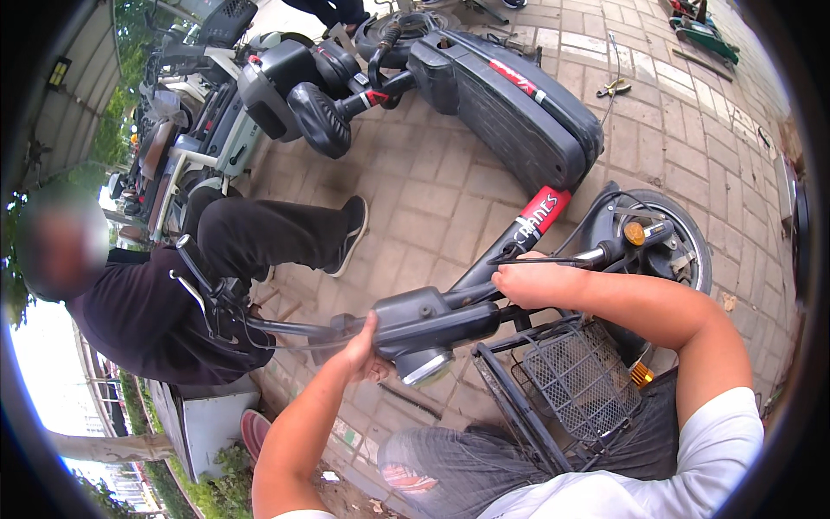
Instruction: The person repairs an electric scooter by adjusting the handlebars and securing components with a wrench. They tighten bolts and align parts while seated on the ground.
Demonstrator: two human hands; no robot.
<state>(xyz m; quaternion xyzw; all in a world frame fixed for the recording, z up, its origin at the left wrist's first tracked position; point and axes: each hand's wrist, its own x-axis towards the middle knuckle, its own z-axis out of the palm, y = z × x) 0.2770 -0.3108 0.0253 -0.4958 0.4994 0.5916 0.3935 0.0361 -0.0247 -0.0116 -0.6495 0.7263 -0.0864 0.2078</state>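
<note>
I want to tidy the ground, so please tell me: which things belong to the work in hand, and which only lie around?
Seemingly in the job:
black bike on its side
black headlight housing, held by the left hand
frame tube, near the right hand

Apparently lying about:
pliers
green object
dry leaf

A black electric bike (510,121) lay tipped over on brick paving (398,199).
Its boxy lamp housing (424,316) carried a round headlight (430,368) and sat beside the dark handlebar (298,328); a red band marked the frame tube (543,210). A long, scuffed case (540,138) lay between that tube and the black saddle (320,121). The silver-rimmed wheel (695,259) was tilted.
</note>
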